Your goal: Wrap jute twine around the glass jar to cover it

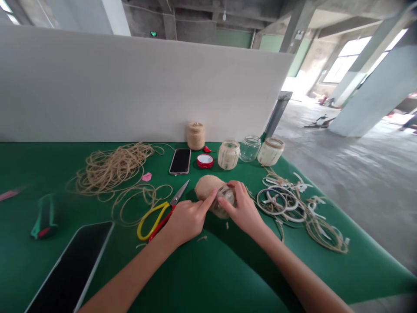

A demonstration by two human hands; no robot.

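A glass jar (210, 186) wrapped in tan twine lies tipped over on the green table, its bare glass end towards me. My right hand (243, 206) grips that end from the right, thumb across the glass. From the left, my left hand (190, 218) presses its stretched index finger against the glass, its other fingers curled. Whether a twine end sits under the fingertips is hidden. Scissors (172, 202) with one yellow and one red handle lie just left of my left hand. Small twine scraps (202, 238) are below the jar.
Loose twine (119, 167) lies left, a phone (180, 161) and red tape roll (205, 161) behind. Along the back stand a twine-wrapped jar (196, 137), a taped jar (229, 155), a clear jar (250, 148) and another taped jar (271, 151). Tangled rings (272, 201) sit right, a tablet-like slab (70, 269) front left.
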